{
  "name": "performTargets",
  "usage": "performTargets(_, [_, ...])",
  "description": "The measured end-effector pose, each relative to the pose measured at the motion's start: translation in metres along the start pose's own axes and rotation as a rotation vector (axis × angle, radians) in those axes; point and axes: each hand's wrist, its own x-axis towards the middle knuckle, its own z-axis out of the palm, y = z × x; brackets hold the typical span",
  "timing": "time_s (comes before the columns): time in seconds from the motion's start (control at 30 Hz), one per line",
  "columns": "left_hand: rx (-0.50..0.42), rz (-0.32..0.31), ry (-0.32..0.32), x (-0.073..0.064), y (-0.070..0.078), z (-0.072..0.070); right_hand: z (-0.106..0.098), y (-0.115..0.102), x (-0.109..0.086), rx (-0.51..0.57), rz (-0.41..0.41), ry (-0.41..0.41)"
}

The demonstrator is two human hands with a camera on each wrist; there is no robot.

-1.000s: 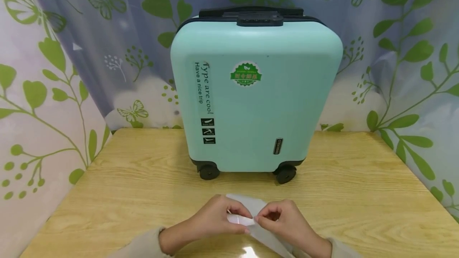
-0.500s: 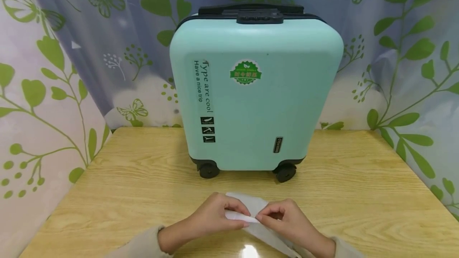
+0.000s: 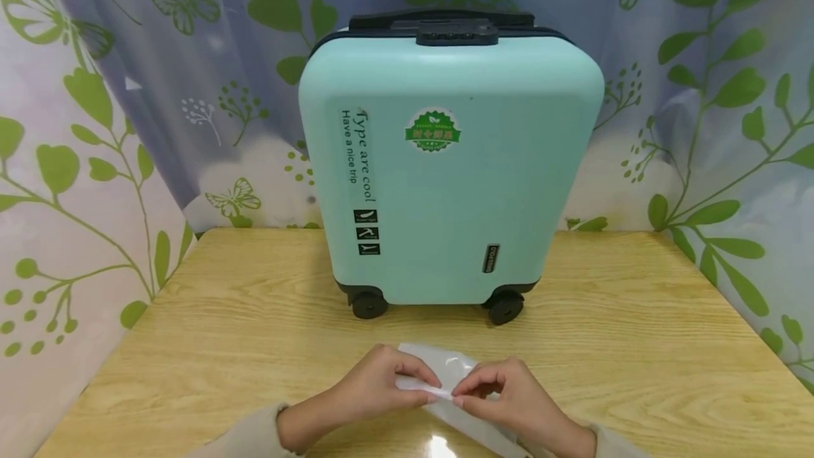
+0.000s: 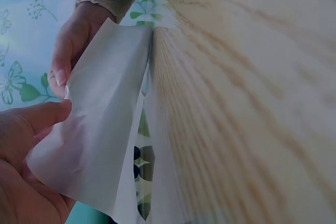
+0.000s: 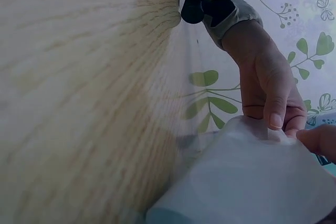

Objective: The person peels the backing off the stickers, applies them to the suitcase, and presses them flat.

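A thin white sheet (image 3: 445, 361) with a glossy surface lies slantwise between my hands, low in the head view. My left hand (image 3: 378, 386) pinches its upper edge between thumb and fingers. Right beside those fingertips, my right hand (image 3: 511, 398) pinches the same edge. In the left wrist view the sheet (image 4: 105, 114) hangs down as a broad smooth flap, the left thumb (image 4: 50, 113) at its edge. From the right wrist the sheet (image 5: 252, 177) looks curved, with the left hand (image 5: 270, 77) gripping its top. The finger pads are hidden against it.
A mint green suitcase (image 3: 439, 196) on black wheels stands upright behind the hands, bearing a green round sticker (image 3: 433, 130) and black lettering. It rests on a light wood-grain table (image 3: 210, 331). A leaf-patterned curtain (image 3: 222, 112) closes off the back and sides.
Both hands stay almost in place, still pinching the sheet. The right thumb and fingertips have shifted slightly down along the edge, and a bright glint now shows on the sheet's far part.
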Motion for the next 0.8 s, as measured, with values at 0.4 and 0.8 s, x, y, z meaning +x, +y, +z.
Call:
performTargets(0.4, [0.010, -0.039, -0.022, -0.0011, -0.0034, 0.0003, 0.0051, 0.0010, -0.0008, -0.087, -0.074, 0.020])
performTargets(0.8, [-0.015, -0.066, -0.001, -0.0016, -0.0038, 0.0014, 0.0028, -0.0015, 0.0003, -0.064, 0.047, 0.029])
